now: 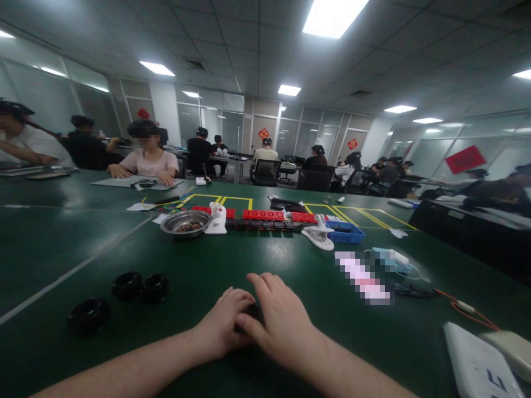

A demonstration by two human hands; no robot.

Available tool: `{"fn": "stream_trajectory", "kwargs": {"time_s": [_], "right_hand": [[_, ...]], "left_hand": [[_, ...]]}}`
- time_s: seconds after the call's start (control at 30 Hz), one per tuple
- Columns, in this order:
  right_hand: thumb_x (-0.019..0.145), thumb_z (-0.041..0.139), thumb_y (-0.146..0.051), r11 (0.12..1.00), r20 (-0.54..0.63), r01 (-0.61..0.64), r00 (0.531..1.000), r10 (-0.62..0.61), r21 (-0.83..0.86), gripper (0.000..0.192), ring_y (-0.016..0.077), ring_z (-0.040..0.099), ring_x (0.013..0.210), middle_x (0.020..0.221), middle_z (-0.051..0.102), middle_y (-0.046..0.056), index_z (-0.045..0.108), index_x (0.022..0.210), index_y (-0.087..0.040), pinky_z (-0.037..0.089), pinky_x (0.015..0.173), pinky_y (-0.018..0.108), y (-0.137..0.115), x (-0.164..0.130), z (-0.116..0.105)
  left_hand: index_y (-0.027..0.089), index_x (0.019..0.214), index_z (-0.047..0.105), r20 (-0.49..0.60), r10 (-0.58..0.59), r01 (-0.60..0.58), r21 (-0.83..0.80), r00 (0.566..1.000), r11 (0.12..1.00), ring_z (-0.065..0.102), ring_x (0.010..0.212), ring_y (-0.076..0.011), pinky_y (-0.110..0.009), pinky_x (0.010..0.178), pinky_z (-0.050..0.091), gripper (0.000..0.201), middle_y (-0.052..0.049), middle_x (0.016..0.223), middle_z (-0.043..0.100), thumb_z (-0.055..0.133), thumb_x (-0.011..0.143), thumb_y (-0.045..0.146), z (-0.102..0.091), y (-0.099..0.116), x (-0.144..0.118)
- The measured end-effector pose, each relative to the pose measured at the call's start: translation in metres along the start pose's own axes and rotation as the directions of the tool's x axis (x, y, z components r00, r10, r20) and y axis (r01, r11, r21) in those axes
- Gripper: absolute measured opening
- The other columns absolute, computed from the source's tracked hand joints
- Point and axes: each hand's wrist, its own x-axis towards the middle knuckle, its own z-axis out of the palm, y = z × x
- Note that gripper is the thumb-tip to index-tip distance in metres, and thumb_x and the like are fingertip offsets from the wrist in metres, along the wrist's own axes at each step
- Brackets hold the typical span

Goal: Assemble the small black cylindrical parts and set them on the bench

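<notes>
Both hands are pressed together low at 6 o'clock on the green table (290, 265): left hand (222, 326) curled, right hand (280, 323) laid partly over it with fingers loosely spread. A small dark object (251, 313) is glimpsed between them, mostly hidden; whether it is pinched cannot be told. At 9 o'clock of the hands, two black rings (141, 286) are seen touching each other, a third black ring (89, 315) lying apart further left. At 12 o'clock, well apart, a metal bowl (185, 223) with dark bits is set, a white holder (217, 219) just beside it, then a row of red blocks (274, 215). At 1 o'clock a white clip (318, 234) and blue tray (346, 232) are seen. At 3 o'clock an orange cable (464, 308) is laid; at 4 o'clock, a white device (477, 362). A seated person (149, 160) is seen at 11 o'clock.
</notes>
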Motion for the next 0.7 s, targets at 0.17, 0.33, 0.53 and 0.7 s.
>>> {"fn": "stream_trajectory", "kwargs": {"time_s": [0.17,0.33,0.53,0.7], "right_hand": [[0.071,0.052,-0.054,0.976,0.086,-0.107,0.988,0.125,-0.19,0.06,0.0304,0.054,0.083,0.093,0.06,0.014,0.046,0.112,-0.011,0.037,0.073,0.046,0.009,0.0,0.035],[0.078,0.046,-0.03,0.98,0.103,-0.038,0.993,0.059,-0.195,0.031,0.0235,0.056,0.076,0.083,0.062,0.008,0.047,0.105,-0.015,0.034,0.072,0.038,0.008,0.003,0.039],[0.073,0.051,-0.035,0.981,0.042,-0.024,0.999,0.032,-0.193,0.038,0.0244,0.05,0.082,0.091,0.057,0.008,0.046,0.106,-0.017,0.033,0.071,0.037,0.009,-0.002,0.038],[0.073,0.054,-0.042,0.98,-0.004,-0.044,0.999,0.044,-0.194,0.039,0.0247,0.049,0.082,0.09,0.056,0.008,0.048,0.102,-0.017,0.035,0.071,0.038,0.007,-0.001,0.036]], "left_hand": [[0.023,0.103,0.054,0.033,-0.019,0.02,-0.043,0.999,0.999,0.046,0.103,-0.025,-0.047,0.1,0.021,0.041,-0.006,0.106,0.054,0.061,0.064,0.03,-0.002,0.0,0.0],[0.024,0.107,0.053,0.053,-0.048,0.051,-0.073,0.997,0.996,0.045,0.105,-0.0247,-0.047,0.102,0.018,0.045,-0.005,0.105,0.053,0.06,0.063,0.025,-0.005,0.004,0.0],[0.026,0.109,0.053,0.051,-0.057,0.06,-0.063,0.997,0.996,0.044,0.106,-0.0255,-0.048,0.101,0.018,0.045,-0.005,0.106,0.054,0.06,0.065,0.027,-0.006,0.005,0.0],[0.027,0.108,0.054,0.039,-0.047,0.049,-0.059,0.998,0.997,0.043,0.107,-0.0256,-0.048,0.101,0.019,0.045,-0.005,0.11,0.053,0.062,0.063,0.027,-0.004,0.004,-0.001]]}}
